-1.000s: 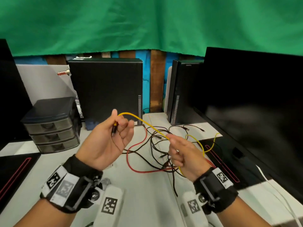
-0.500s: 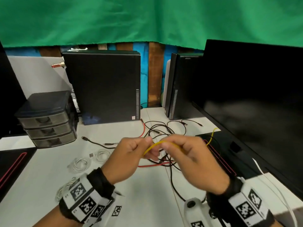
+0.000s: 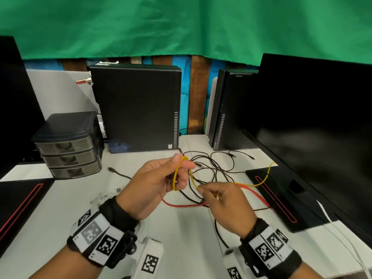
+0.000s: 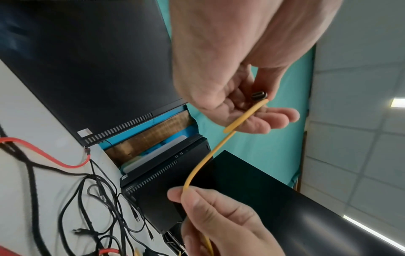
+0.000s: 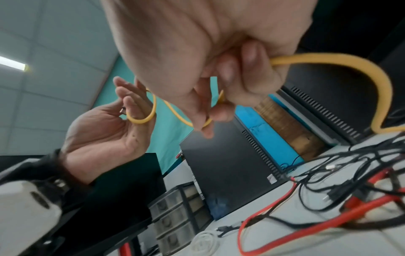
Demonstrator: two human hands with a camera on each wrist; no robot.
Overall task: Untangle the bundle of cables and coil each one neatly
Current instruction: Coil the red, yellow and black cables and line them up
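1. Far left on the surface [image 3: 177,234], a white cable [image 3: 104,196] lies in a small coil, mostly hidden behind my left wrist. Risk: my forearm drags across it and springs it open.

2. My left hand [image 3: 155,188] holds the first loop of the yellow cable [image 3: 175,174]: fingers curled, thumb and forefinger pinching the top of the loop, the dark plug [image 4: 258,95] tucked against my fingers. Only one turn is made. If that pinch loosens, I judge the springy cord will pop out and the coil is lost.

3. Between my hands the yellow cable runs in a short slack arc. Pulling it taut would tug the loop off my left fingers; feeding it with a twist would make the next turn kink into a figure of eight.

4. My right hand [image 3: 223,200] has its grip closed on the same cable further along, cord pinched at the fingertips and passing through the curled fingers. Squeeze too hard and it will not slide as I feed.

5. Below and beyond, the black cables [image 3: 213,168] and the red cable [image 3: 187,205] are still a tangle. I cannot tell whether the yellow cable passes under any of them; if so, hauling would drag the tangle along.

6. Far right, the yellow tail [image 3: 268,172] lies over the monitor base [image 3: 281,198]. Its end could snag there.
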